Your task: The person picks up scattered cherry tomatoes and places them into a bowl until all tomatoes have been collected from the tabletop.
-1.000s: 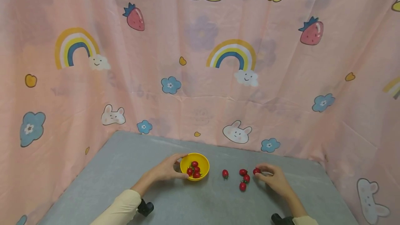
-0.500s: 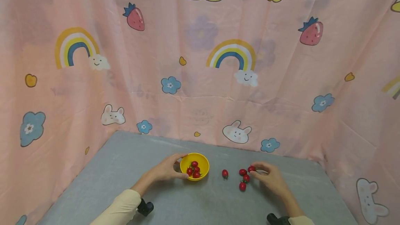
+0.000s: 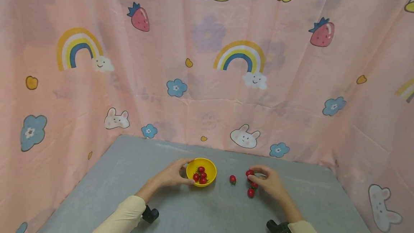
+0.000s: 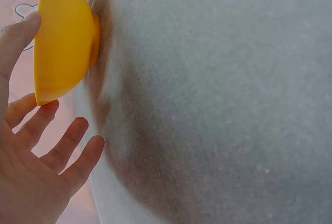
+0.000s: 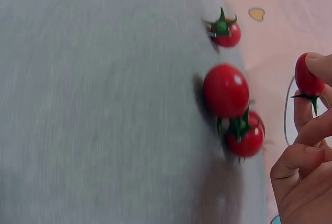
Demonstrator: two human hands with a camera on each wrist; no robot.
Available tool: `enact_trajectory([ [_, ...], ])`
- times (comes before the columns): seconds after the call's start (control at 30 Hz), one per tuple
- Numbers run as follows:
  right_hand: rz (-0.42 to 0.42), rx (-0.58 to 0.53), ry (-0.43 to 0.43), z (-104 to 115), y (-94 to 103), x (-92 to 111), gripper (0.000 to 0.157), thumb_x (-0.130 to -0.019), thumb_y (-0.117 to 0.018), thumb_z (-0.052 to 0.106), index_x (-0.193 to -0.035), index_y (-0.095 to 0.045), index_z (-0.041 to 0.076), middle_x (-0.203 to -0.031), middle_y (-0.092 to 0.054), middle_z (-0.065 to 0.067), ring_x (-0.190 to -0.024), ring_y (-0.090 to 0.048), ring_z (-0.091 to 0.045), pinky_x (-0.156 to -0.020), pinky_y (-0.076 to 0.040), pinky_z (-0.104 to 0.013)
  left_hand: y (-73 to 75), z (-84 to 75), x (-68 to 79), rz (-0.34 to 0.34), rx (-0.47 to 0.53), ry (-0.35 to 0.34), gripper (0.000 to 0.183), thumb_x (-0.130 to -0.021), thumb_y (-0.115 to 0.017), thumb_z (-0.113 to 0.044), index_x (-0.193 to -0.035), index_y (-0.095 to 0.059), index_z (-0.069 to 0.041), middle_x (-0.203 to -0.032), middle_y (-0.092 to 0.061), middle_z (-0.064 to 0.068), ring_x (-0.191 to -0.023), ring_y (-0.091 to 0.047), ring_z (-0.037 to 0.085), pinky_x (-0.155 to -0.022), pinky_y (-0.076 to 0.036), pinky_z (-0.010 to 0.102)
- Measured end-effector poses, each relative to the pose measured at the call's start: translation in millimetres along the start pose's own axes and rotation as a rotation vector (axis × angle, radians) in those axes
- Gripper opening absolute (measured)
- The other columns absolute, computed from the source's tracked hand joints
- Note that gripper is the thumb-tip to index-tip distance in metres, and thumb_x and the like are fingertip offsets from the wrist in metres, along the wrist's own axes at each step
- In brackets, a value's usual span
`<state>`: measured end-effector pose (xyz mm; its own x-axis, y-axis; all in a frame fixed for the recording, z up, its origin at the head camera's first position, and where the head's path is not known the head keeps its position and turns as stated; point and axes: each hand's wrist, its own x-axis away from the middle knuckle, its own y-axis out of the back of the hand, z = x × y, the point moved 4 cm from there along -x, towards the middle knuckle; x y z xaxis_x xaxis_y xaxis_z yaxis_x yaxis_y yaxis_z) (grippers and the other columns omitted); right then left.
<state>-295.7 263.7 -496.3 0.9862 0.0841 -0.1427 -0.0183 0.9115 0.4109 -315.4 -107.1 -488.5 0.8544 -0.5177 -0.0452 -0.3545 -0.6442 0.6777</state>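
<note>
The right hand (image 3: 268, 182) pinches a cherry tomato (image 5: 306, 76) above the table (image 3: 207, 211), best held lightly and clear of the loose tomatoes (image 5: 226, 90), while the left hand (image 3: 173, 174) grips the yellow bowl (image 4: 62, 42) by its rim.

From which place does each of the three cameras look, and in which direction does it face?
Head: worn on the head, facing forward and down at the grey table and pink curtain; the left hand, right hand and sleeves show.
Left wrist: worn there, facing the outside of the yellow bowl; the left hand, gripping it, shows.
Right wrist: worn there, facing loose tomatoes; the right hand, pinching one tomato, shows.
Head and left wrist share the yellow bowl.
</note>
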Motion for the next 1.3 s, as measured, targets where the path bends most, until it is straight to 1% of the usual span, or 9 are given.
enact_trajectory([
  [0.07,0.010,-0.017,0.011,4,-5.1,0,0.036,-0.088,-0.081,0.011,-0.119,-0.069,-0.003,-0.117,-0.068,-0.017,-0.059,-0.051,-0.014,-0.050,-0.040,-0.024,0.1,-0.4,0.2,0.000,-0.001,0.003,0.081,-0.086,-0.083,-0.037,-0.152,-0.045,-0.008,-0.146,-0.049,0.015,-0.117,-0.056,0.031,-0.096,-0.051,0.049],
  [0.1,0.018,-0.026,0.018,5,-7.7,-1,0.036,-0.088,-0.081,0.011,-0.118,-0.069,-0.004,-0.116,-0.068,-0.017,-0.057,-0.050,-0.012,-0.050,-0.039,-0.023,0.1,-0.4,0.3,0.000,0.001,0.006,0.081,-0.086,-0.083,-0.037,-0.152,-0.045,-0.008,-0.146,-0.049,0.015,-0.116,-0.056,0.031,-0.096,-0.051,0.049],
  [0.17,0.035,-0.035,0.029,9,-12.8,-1,0.036,-0.088,-0.081,0.011,-0.117,-0.069,-0.004,-0.114,-0.068,-0.017,-0.054,-0.042,-0.011,-0.047,-0.035,-0.022,0.0,-0.3,0.4,0.000,0.004,0.009,0.081,-0.086,-0.083,-0.037,-0.152,-0.045,-0.008,-0.146,-0.049,0.015,-0.116,-0.057,0.030,-0.096,-0.052,0.049],
  [0.3,0.067,-0.047,0.042,11,-23.9,-3,0.034,-0.088,-0.081,0.010,-0.116,-0.069,-0.005,-0.111,-0.068,-0.017,-0.055,-0.043,-0.010,-0.048,-0.035,-0.021,-0.2,-0.3,0.9,0.000,0.008,0.015,0.081,-0.085,-0.084,-0.036,-0.151,-0.045,-0.008,-0.145,-0.049,0.015,-0.116,-0.056,0.030,-0.096,-0.052,0.049],
  [0.53,0.078,-0.045,0.051,17,-41.2,-5,0.033,-0.087,-0.082,0.009,-0.115,-0.070,-0.002,-0.111,-0.069,-0.015,-0.050,-0.040,-0.010,-0.044,-0.033,-0.021,-0.3,-0.2,0.8,-0.004,0.010,0.018,0.081,-0.085,-0.083,-0.036,-0.151,-0.046,-0.008,-0.145,-0.050,0.014,-0.116,-0.056,0.031,-0.096,-0.051,0.050],
  [0.73,0.100,-0.041,0.020,25,-55.9,-7,0.034,-0.088,-0.082,0.015,-0.116,-0.071,0.001,-0.111,-0.069,-0.011,-0.052,-0.042,-0.014,-0.046,-0.034,-0.021,-0.2,0.6,1.3,-0.007,0.013,0.017,0.081,-0.085,-0.084,-0.035,-0.151,-0.046,-0.008,-0.145,-0.049,0.015,-0.117,-0.056,0.031,-0.096,-0.052,0.050],
  [0.83,0.108,-0.045,0.020,32,-63.4,-9,0.035,-0.088,-0.082,0.017,-0.117,-0.071,0.001,-0.111,-0.069,-0.010,-0.051,-0.042,-0.016,-0.046,-0.035,-0.022,-0.3,0.7,1.3,-0.008,0.010,0.017,0.081,-0.085,-0.084,-0.035,-0.151,-0.046,-0.008,-0.145,-0.050,0.015,-0.117,-0.056,0.031,-0.096,-0.052,0.050],
  [1.07,0.132,-0.079,0.069,44,-80.7,-13,0.034,-0.088,-0.082,0.016,-0.116,-0.071,0.000,-0.111,-0.069,-0.011,-0.051,-0.039,-0.013,-0.050,-0.037,-0.020,-0.1,0.7,1.1,-0.008,0.018,0.017,0.080,-0.086,-0.083,-0.034,-0.152,-0.045,-0.008,-0.146,-0.049,0.015,-0.116,-0.056,0.031,-0.096,-0.051,0.050],
  [1.3,0.169,-0.102,0.115,54,-96.4,-16,0.031,-0.090,-0.080,0.016,-0.116,-0.072,0.003,-0.111,-0.069,-0.011,-0.053,-0.040,-0.012,-0.050,-0.038,-0.020,0.4,-0.7,1.1,-0.007,0.028,0.013,0.081,-0.086,-0.084,-0.034,-0.151,-0.045,-0.007,-0.145,-0.049,0.016,-0.116,-0.057,0.031,-0.095,-0.052,0.049],
])
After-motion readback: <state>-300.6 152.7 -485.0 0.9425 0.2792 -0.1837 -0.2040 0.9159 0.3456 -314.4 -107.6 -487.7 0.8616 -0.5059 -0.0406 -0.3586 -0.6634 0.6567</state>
